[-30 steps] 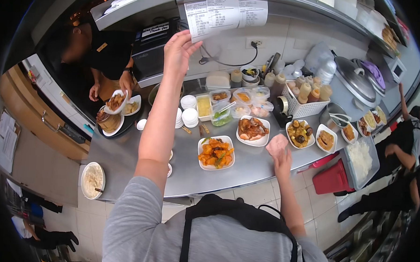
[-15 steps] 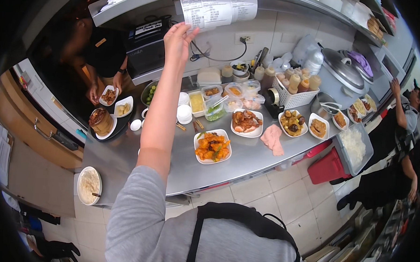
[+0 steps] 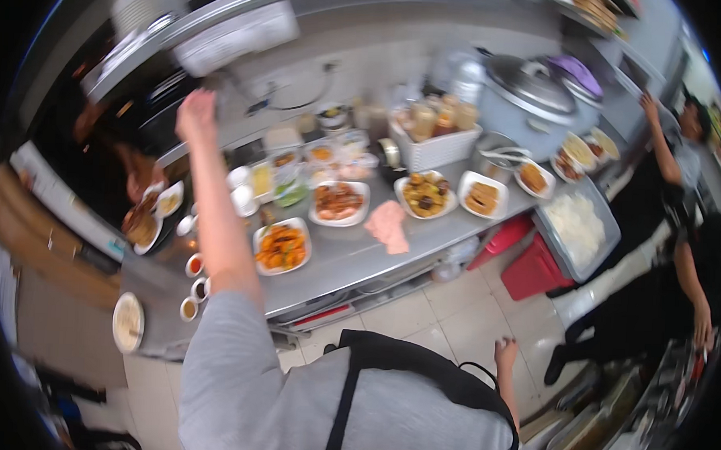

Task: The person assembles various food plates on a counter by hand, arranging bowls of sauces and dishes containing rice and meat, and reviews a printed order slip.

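Just above the blurred left grip (image 3: 196,116) hangs white paper (image 3: 240,39); I can't tell if that grip's closed.

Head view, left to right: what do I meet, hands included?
Pale food, left hand, orange food, reddish-brown food, pink cloth, yellow-brown food, golden pieces, right hand, white food.

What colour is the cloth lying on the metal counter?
The cloth is pale pink; the head view shows it.
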Demonstrator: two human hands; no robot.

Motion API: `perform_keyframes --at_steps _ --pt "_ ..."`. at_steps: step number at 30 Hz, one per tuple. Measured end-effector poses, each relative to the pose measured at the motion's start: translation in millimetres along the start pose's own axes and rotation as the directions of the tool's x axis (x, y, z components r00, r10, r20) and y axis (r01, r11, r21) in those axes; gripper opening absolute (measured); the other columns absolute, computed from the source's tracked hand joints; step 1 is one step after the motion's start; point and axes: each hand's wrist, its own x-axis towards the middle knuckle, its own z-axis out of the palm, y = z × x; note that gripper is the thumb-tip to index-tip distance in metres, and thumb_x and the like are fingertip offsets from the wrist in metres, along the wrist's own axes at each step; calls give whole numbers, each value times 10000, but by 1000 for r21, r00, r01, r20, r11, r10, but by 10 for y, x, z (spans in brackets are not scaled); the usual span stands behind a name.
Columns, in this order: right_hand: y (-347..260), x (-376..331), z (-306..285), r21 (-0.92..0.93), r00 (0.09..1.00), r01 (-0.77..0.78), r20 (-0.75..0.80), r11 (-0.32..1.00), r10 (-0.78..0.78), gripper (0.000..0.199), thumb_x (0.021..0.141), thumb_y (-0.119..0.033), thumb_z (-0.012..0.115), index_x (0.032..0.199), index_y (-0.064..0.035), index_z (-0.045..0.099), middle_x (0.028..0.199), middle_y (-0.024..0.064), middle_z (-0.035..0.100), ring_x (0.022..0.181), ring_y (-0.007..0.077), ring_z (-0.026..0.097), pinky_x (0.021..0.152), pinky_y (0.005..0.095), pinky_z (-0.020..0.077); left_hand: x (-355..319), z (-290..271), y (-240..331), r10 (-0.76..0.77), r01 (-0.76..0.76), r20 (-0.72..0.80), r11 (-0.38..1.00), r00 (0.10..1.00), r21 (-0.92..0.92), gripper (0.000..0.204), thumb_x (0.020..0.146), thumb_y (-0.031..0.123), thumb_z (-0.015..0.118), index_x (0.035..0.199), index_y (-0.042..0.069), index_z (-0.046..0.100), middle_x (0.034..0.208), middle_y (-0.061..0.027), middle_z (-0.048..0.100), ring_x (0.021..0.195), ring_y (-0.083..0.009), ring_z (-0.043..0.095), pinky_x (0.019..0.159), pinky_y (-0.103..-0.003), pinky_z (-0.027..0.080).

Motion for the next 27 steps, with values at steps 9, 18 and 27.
perform_keyframes --at_steps 9,18,27 --pt "-707 2003 -943 236 962 247 -178 940 -208 263 729 -203 611 936 -43 594 965 153 559 909 316 541 784 365 436 -1284 -117 -607 -119 133 -75 965 990 228 429 882 189 417 1214 -69 335 1284 -239 308 1203 -324 320 1001 -394 315" --pt "-639 3859 -1584 319 985 76 -173 945 -21 239 743 -219 588 902 -43 619 823 176 610 797 316 586 717 362 460 -1671 1228 -1455 66 -60 -6 934 998 352 380 875 175 417 1181 -48 387 1226 -222 398 1149 -314 387 963 -402 322" --pt "296 6451 -2153 677 953 -106 -141 729 269 263 764 -292 569 850 -52 634 769 75 625 674 160 583 608 288 459 -2037 2505 -2214 141 -260 230 712 963 652 336 873 140 416 1163 -28 419 1134 -165 500 1052 -260 478 883 -360 391"
